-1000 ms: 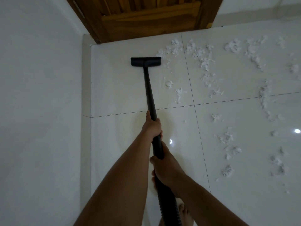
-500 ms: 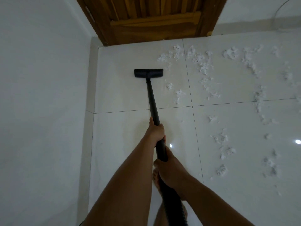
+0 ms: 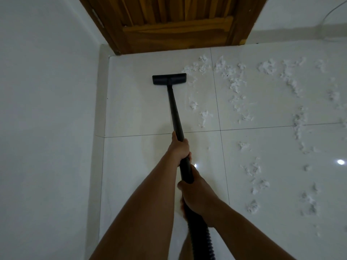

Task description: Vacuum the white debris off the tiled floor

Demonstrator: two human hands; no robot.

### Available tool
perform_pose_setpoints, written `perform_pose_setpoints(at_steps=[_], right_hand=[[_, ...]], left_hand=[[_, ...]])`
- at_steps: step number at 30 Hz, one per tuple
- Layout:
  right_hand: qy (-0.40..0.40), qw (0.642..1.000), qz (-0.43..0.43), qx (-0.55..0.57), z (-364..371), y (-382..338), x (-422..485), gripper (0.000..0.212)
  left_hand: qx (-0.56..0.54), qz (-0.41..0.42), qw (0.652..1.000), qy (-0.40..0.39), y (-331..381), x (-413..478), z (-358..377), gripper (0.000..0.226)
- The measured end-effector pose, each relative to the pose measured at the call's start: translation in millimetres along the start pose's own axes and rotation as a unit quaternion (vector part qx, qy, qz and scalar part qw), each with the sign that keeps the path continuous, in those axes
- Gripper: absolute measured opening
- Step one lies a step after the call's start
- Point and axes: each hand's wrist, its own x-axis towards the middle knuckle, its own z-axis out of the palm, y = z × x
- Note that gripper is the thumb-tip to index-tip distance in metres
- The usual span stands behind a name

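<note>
Nearest me, my right hand (image 3: 197,194) is wrapped fully round the thick black grip where the ribbed hose (image 3: 203,239) joins the wand (image 3: 175,113). Further along toward the floor head (image 3: 169,79), my left hand (image 3: 179,147) is closed round the slimmer tube. The wand is rigid and looks light, so I judge this spread two-handed hold steers it best, the rear hand pushing and the forward one aiming; the floppy hose could drag behind. The floor head sits flat on the tiled floor (image 3: 140,113). The white debris (image 3: 232,79) lies to its right, the closest tufts just beside its right end and more scattered well off to the right. They look fluffy and weightless, likely to skitter if swept fast. Beyond the floor head stands the wooden door (image 3: 176,29).
</note>
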Motion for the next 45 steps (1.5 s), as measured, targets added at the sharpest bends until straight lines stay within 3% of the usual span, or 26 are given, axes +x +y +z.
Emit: perform_pose_setpoints(at_steps=[18,36,45], right_hand=[[0.019,0.999,-0.007,-0.031,-8.4,-49.5,48.5,0.073],[0.002,1.000,0.012,-0.021,-11.3,-14.7,-11.1,0.068],[0.008,1.000,0.013,-0.011,-16.1,-24.7,22.5,0.069]], left_hand=[[0.037,0.017,0.999,0.015,52.3,49.8,-9.9,0.067],[-0.016,-0.021,1.000,0.001,13.0,-11.8,6.7,0.071],[-0.005,-0.001,1.000,0.005,27.0,20.0,4.1,0.071]])
